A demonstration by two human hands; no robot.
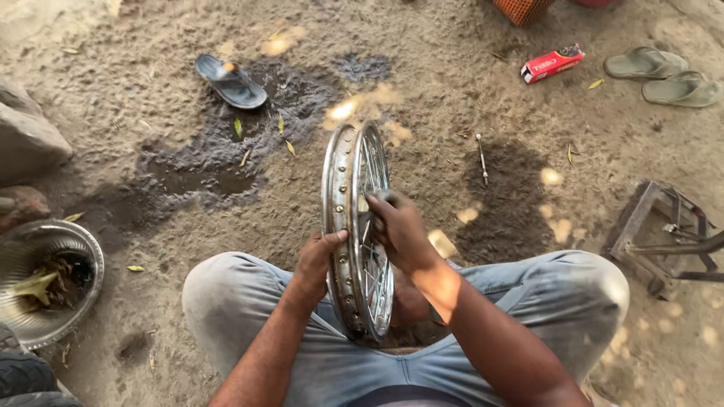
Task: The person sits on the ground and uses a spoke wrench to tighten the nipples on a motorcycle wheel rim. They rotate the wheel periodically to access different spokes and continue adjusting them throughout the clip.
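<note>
— Both hands grip? 
— Yes. Left hand is clamped on the rim of the wheel, which stands upright between the knees. Right hand is closed among the spokes; what it pinches is blurred.
— Anything hidden?
— The wheel's bottom sinks behind the trousers. A metal bowl and stand are cut off by the edges.

- Bare dirt ground, dark wet patches.
- Lying on it: blue sandal, green sandals, red box, metal bowl, small tool.
</note>
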